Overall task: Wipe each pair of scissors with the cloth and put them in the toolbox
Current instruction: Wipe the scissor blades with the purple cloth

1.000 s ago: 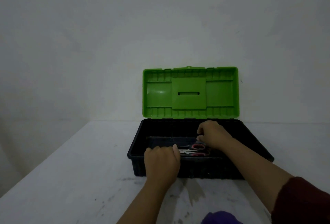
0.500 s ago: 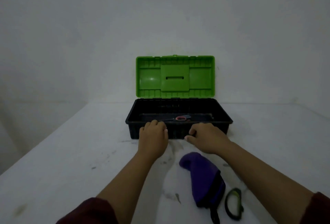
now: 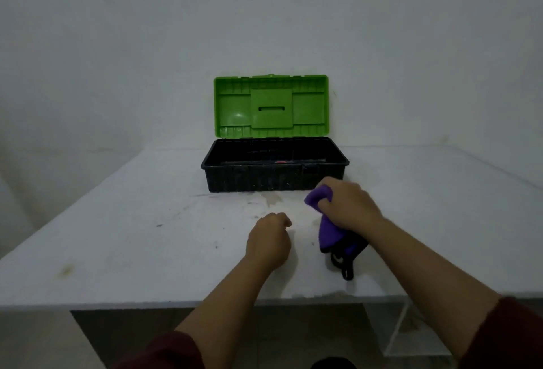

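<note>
Scissors (image 3: 342, 263) with dark handles are lying on the white tabletop (image 3: 132, 236) near its near edge, mostly covered by the purple cloth (image 3: 327, 227), so only the black loops are peeking out below it. My right hand (image 3: 346, 207) is closing its grip on the upper, bunched end of that cloth, fingers curled round the fabric, while the rest of the cloth is draping down under my wrist. My left hand (image 3: 269, 239) is resting on the tabletop just left of the cloth, fingers curled in loosely and gripping nothing. Beyond both hands, the toolbox (image 3: 274, 176) is sitting at the far side of the tabletop against the wall, its black base open toward me and its green lid (image 3: 270, 107) standing upright behind it. Inside the base a small trace of red (image 3: 280, 161) is showing just above the near rim; I cannot tell more of it than that. Stains are marking the tabletop between the toolbox and my hands. My dark red sleeves (image 3: 505, 336) are showing at the near corners.
</note>
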